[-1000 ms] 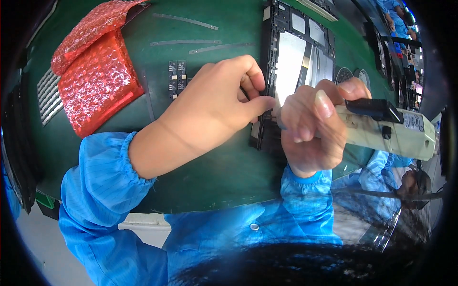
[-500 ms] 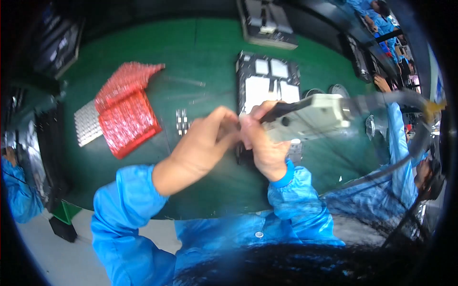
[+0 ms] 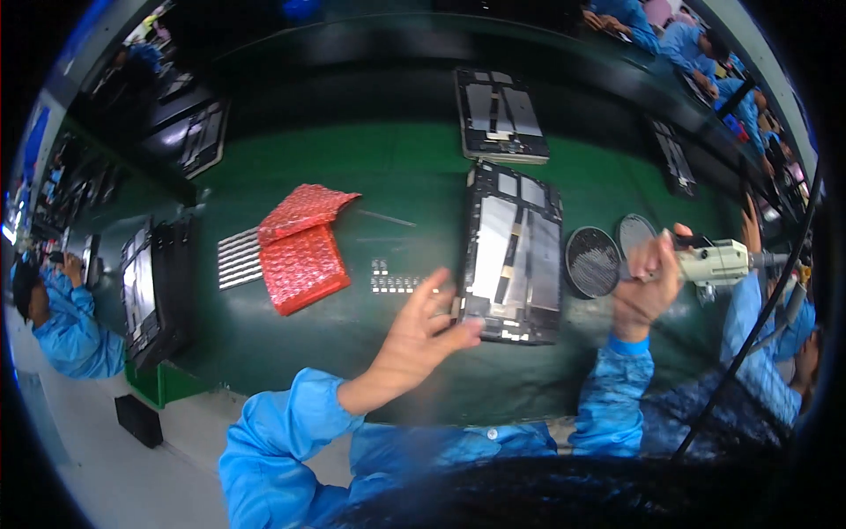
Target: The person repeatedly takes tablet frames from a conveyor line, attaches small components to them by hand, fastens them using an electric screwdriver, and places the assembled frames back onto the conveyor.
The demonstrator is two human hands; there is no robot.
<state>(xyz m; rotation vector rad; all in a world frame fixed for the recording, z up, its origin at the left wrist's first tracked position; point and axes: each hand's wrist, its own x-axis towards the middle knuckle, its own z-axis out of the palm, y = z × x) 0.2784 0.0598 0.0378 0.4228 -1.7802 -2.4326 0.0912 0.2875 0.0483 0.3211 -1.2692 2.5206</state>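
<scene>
Even overhead light falls on the green tabletop (image 3: 397, 167), flat and fairly bright, with soft shadows only. The far edge beyond the grips sinks into darkness. Straight edges bow strongly toward the rim, where a black ring closes the view. The left hand (image 3: 423, 331) and right hand (image 3: 648, 286) are slightly smeared by motion, and the dark mass nearest the camera is out of focus.

Green bench (image 3: 388, 176): tablets (image 3: 515, 256), red bags (image 3: 301, 251).
</scene>
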